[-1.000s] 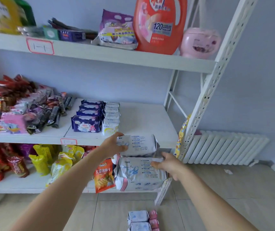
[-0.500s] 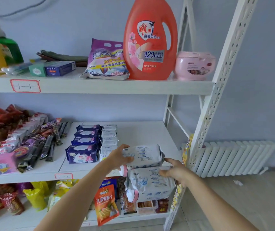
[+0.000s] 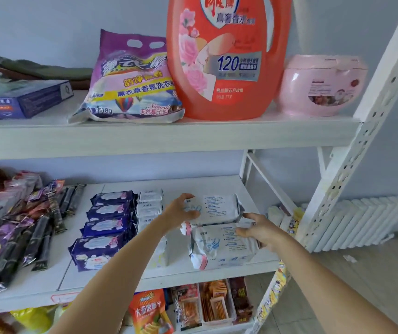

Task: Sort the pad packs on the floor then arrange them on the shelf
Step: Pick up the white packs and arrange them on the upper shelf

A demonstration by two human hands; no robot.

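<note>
Both white pad packs (image 3: 219,227) have come up onto the middle shelf (image 3: 173,273) now, just right of the small white pack row (image 3: 150,204), left hand (image 3: 181,212) fingers gripping the far one, right hand (image 3: 257,231) gripping the near one, so imo slide em flush w/ that row b4 letting go.

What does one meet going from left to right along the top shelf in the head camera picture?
Blue box → purple detergent bag → orange detergent bottle → pink round container.
</note>
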